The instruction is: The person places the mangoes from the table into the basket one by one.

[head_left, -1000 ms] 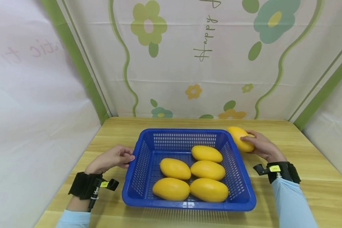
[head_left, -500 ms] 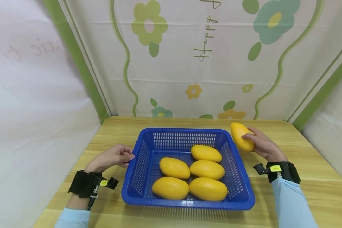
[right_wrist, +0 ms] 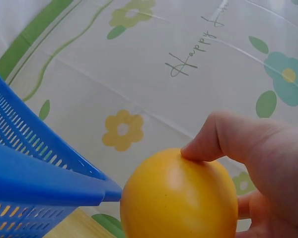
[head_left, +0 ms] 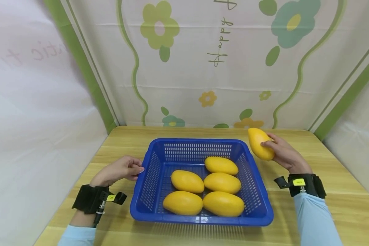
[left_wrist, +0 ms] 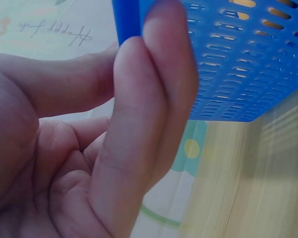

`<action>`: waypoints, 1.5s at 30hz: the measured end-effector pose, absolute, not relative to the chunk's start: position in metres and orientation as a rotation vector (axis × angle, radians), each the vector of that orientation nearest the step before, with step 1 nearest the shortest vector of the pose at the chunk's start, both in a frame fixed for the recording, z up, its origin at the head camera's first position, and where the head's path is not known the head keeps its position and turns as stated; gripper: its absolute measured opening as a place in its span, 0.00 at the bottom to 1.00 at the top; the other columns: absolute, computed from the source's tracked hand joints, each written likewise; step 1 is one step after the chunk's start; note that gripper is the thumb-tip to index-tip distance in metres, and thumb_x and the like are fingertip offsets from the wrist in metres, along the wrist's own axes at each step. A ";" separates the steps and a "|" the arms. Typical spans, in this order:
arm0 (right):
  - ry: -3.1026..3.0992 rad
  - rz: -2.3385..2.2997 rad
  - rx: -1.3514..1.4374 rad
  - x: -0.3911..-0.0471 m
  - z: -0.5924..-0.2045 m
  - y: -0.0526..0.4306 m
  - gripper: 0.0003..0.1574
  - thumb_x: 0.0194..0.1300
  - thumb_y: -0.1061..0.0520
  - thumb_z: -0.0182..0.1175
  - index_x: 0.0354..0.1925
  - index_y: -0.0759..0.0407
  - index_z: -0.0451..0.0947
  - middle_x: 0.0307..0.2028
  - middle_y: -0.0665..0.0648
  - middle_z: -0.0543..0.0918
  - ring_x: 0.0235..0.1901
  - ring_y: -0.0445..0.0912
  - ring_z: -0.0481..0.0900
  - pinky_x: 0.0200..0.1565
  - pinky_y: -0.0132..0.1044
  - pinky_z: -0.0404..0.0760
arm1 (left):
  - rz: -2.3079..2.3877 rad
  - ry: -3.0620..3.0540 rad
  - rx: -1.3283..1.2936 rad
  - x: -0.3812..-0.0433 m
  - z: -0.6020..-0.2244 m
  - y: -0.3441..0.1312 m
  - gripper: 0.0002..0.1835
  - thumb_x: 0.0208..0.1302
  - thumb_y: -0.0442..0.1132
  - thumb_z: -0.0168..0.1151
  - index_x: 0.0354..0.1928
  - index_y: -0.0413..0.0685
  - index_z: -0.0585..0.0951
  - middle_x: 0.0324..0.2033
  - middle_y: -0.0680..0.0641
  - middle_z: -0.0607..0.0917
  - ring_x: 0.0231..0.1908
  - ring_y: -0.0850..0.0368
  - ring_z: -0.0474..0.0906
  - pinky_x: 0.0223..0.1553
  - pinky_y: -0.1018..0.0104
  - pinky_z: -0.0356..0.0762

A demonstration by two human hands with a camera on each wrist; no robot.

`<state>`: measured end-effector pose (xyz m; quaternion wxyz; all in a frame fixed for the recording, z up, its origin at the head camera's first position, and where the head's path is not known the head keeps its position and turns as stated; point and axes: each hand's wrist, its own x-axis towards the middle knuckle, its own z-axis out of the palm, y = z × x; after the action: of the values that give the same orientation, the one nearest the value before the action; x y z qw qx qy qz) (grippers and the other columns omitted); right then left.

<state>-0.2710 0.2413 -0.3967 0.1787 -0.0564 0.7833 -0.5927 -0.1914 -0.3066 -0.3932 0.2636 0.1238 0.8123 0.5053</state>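
Note:
A yellow mango (head_left: 259, 145) is gripped by my right hand (head_left: 285, 153), just outside the right rim of a blue plastic basket (head_left: 200, 219). In the right wrist view the thumb presses on top of the mango (right_wrist: 176, 198), and the other fingers are mostly hidden behind it. My left hand (head_left: 123, 169) pinches the basket's left rim between thumb and fingers. The left wrist view has two fingers (left_wrist: 139, 99) against the outer side of the rim. Inside the basket lie several more mangoes (head_left: 222, 183), grouped toward its right and near sides.
The basket stands on a light wooden table (head_left: 295, 143). A floral cloth (head_left: 184, 68) hangs as a wall right behind the table's far edge. White cloth panels (head_left: 43, 136) flank it on the left and right.
My right hand has raised the mango slightly and tilted it more upright, a little away from the basket rim. The left hand keeps its hold on the basket.

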 end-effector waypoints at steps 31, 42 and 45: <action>2.282 -1.637 -0.282 -0.251 -0.369 0.213 0.45 0.77 0.51 0.51 0.77 0.65 0.39 0.63 0.75 0.60 0.43 0.39 0.80 0.45 0.31 0.83 | 1.267 2.274 0.366 -0.199 -0.387 -0.304 0.13 0.71 0.35 0.58 0.47 0.27 0.79 0.31 0.45 0.87 0.35 0.55 0.85 0.45 0.53 0.87; 2.306 -1.628 -0.311 -0.250 -0.365 0.201 0.44 0.76 0.53 0.53 0.77 0.66 0.42 0.63 0.77 0.60 0.43 0.40 0.79 0.44 0.32 0.83 | 1.269 2.270 0.386 -0.200 -0.385 -0.306 0.11 0.72 0.34 0.58 0.43 0.29 0.80 0.29 0.46 0.86 0.33 0.57 0.85 0.43 0.57 0.87; 2.301 -1.636 -0.328 -0.249 -0.364 0.199 0.43 0.76 0.54 0.53 0.76 0.66 0.43 0.63 0.76 0.61 0.43 0.40 0.79 0.45 0.32 0.84 | 1.273 2.262 0.382 -0.199 -0.386 -0.306 0.10 0.72 0.34 0.57 0.42 0.29 0.79 0.28 0.47 0.85 0.32 0.57 0.84 0.43 0.57 0.87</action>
<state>-0.2487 0.1989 -0.3642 0.1492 -0.1142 0.8005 -0.5692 -0.1990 -0.3056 -0.3855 0.2561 0.1409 0.8333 0.4691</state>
